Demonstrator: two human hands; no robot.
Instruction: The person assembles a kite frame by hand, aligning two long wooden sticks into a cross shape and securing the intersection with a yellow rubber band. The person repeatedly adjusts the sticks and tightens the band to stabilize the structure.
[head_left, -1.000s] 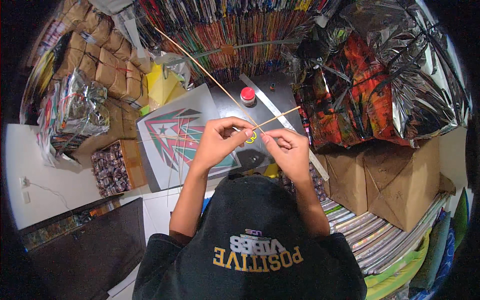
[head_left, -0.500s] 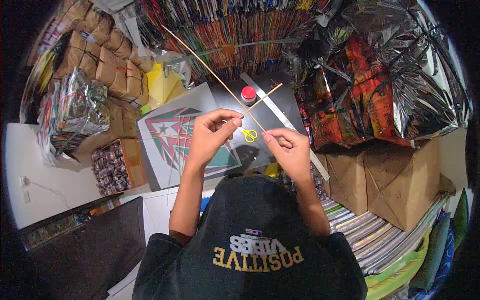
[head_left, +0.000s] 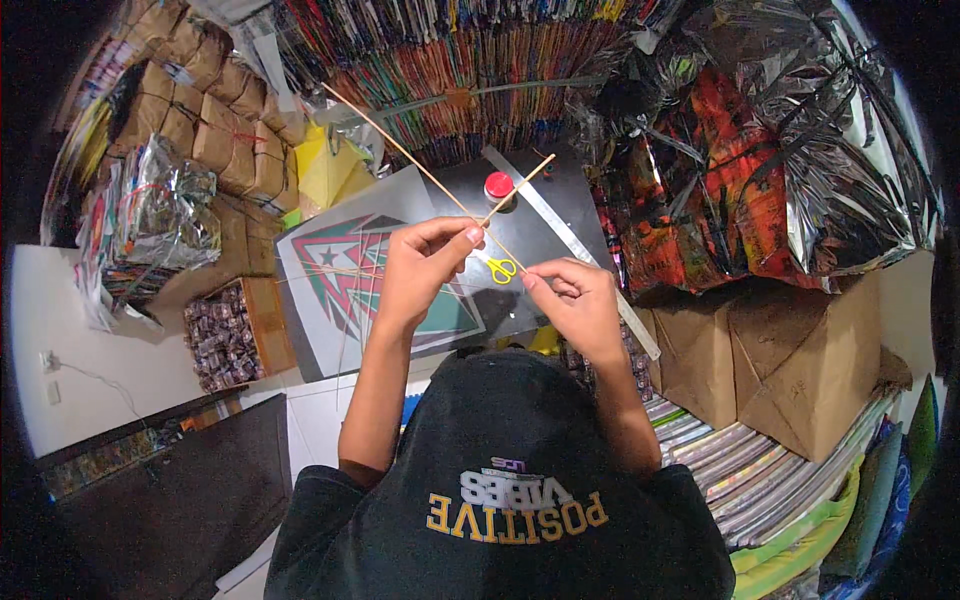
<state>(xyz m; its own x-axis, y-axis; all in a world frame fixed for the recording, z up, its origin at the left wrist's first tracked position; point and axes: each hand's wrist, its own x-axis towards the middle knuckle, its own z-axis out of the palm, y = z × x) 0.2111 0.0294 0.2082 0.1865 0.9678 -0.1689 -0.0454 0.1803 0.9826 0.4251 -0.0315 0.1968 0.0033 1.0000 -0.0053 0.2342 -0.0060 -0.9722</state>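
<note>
Two thin bamboo sticks cross in the air just beside the fingertips of my left hand point(head_left: 425, 270). That hand is closed in a pinch on the lower end of the shorter stick point(head_left: 530, 175), near the crossing. The thumb and index finger of my right hand point(head_left: 578, 305) pinch the near end of the longer stick point(head_left: 400, 150), which slants up to the far left. Below the sticks, yellow-handled scissors point(head_left: 502, 271) lie on the dark board point(head_left: 530, 310), their blades partly hidden. A small red-lidded jar point(head_left: 498, 185) stands behind the crossing.
A pale sheet with a green and red star design point(head_left: 400, 205) lies at left, loose thin sticks point(head_left: 345, 270) on it. A metal ruler point(head_left: 560, 230) runs diagonally at right. Brown parcels, a box of small wrapped items point(head_left: 262, 325), stacked sheets and a cardboard box point(head_left: 790, 360) crowd around.
The longer stick's far end has swung lower, and the shorter stick's tip has shifted slightly left. My hands have moved only a little and keep their pinches.
</note>
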